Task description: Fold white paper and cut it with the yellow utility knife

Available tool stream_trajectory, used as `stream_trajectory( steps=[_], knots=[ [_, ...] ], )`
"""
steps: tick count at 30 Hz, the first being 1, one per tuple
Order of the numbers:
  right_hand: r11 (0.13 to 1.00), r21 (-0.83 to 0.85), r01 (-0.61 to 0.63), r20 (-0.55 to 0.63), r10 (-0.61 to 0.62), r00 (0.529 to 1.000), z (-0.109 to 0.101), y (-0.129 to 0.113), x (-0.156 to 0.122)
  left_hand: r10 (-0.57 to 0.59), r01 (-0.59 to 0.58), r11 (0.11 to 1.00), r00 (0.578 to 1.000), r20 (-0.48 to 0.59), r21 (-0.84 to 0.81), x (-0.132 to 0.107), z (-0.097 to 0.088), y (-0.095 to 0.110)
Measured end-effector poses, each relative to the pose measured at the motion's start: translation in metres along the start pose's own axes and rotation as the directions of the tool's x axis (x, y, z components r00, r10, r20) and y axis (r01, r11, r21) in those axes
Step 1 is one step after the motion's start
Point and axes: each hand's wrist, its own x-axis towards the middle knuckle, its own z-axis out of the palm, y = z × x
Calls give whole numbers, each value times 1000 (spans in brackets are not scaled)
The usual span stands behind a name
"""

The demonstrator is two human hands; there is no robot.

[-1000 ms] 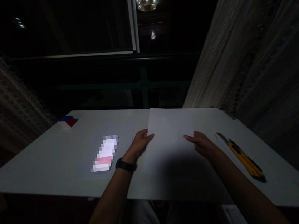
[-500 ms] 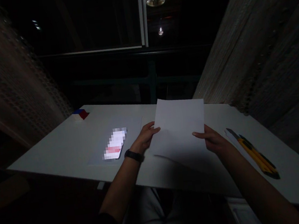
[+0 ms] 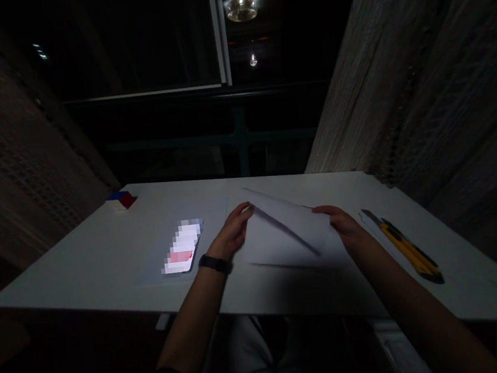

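Note:
A white sheet of paper (image 3: 282,248) is bent over on itself, with a slanting edge crossing its front, just above the near middle of the table. My left hand (image 3: 234,229) pinches its upper left corner between thumb and fingers. At the other side my right hand (image 3: 341,224) grips the paper's right edge. A dark band (image 3: 215,264) circles my left wrist. Left of that hand, a lit phone (image 3: 182,246) with a blurred screen lies on another pale sheet (image 3: 213,214).
On the white table (image 3: 81,259), a yellow utility knife (image 3: 411,252) lies to the right beside a darker slim tool, partly hidden. A small blue, white and red block (image 3: 121,200) sits at the far left corner. Curtains (image 3: 351,67) flank the dark window behind.
The paper was held up flat; now its upper part is folded over and it sits lower. My right hand has shifted to its upper right edge. The view has turned slightly right.

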Motion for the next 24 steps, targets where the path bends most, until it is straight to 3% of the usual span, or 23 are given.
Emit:
stream_trajectory(
  steps=[5,10,19,22,24],
  knots=[
    [978,-65,199,-107,-205,973,7,2,5,-55,45,975,997,-44,-217,5,-5,6],
    [938,-205,281,-5,-288,958,14,12,5,-23,14,991,997,-70,-132,5,-3,4],
    [814,-456,359,274,-256,927,18,9,-3,136,-122,990,962,-237,74,5,1,-2],
    [828,-429,362,343,-221,913,18,5,-7,169,-140,982,954,-248,128,7,-3,-3],
    [888,-345,304,394,-157,906,20,0,-13,196,-160,975,945,-261,153,9,-6,-5]
  ],
)
